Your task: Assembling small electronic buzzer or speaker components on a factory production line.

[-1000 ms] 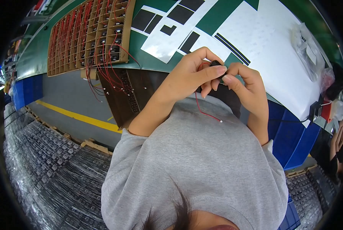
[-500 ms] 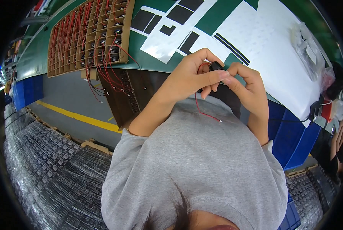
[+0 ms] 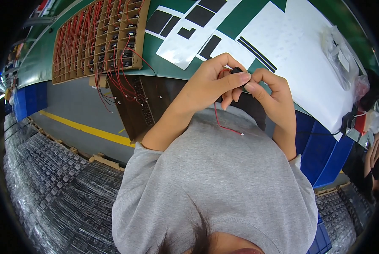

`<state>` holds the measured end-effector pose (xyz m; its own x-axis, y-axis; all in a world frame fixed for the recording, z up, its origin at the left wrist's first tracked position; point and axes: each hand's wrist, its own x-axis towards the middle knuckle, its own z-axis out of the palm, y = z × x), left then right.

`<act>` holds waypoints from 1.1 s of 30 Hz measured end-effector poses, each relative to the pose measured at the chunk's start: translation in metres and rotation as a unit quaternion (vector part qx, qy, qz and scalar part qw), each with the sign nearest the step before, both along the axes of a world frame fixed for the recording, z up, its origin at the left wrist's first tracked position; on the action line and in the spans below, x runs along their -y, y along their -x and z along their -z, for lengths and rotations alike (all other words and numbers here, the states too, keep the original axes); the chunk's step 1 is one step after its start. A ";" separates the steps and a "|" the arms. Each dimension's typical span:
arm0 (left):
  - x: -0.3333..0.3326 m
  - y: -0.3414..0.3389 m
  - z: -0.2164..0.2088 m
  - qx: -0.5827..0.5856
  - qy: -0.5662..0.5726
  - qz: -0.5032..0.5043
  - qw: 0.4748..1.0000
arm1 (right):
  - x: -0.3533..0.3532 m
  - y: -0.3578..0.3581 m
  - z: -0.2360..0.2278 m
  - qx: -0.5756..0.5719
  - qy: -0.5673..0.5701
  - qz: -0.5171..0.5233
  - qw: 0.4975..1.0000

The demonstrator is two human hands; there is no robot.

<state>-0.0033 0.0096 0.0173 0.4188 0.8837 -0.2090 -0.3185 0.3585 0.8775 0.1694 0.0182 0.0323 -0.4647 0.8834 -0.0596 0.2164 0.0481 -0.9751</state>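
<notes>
Above my lap, at the bench edge, my left hand [image 3: 210, 84] is closed on a small black part [image 3: 237, 70], with the thumb lying across it. A thin red wire [image 3: 217, 116] hangs from this part over my grey shirt and ends in a tiny white plug [image 3: 242, 134]. My right hand [image 3: 274, 95] meets it from the other side, thumb and fingers pinched at the part's right end. My fingers hide most of the part.
A divided cardboard box [image 3: 98, 40] at the far left holds several black parts with red wires, some hanging over the edge. White sheets with black shapes [image 3: 193, 34] lie on the green bench [image 3: 240, 19]. A clear plastic bag [image 3: 340, 55] lies far right; a blue bin [image 3: 325, 148] stands below.
My left thumb has shifted slightly up across the black part, covering more of it. The hanging wire has swung slightly left. The right hand has hardly moved.
</notes>
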 end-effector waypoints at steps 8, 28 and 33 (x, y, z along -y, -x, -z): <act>0.000 0.001 0.000 0.012 0.007 0.001 1.000 | -0.001 0.000 0.002 0.017 0.004 -0.004 1.000; -0.001 -0.001 0.001 0.015 0.003 0.021 1.000 | -0.001 -0.005 0.005 -0.030 -0.001 -0.035 0.999; -0.001 -0.003 0.001 0.011 -0.002 0.022 1.000 | 0.000 -0.005 0.005 -0.030 -0.005 -0.031 0.999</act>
<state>-0.0002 0.0101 0.0161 0.4615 0.8654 -0.1951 -0.3226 0.3686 0.8718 0.1743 0.0186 0.0273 -0.5209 0.8533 -0.0212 0.1540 0.0696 -0.9856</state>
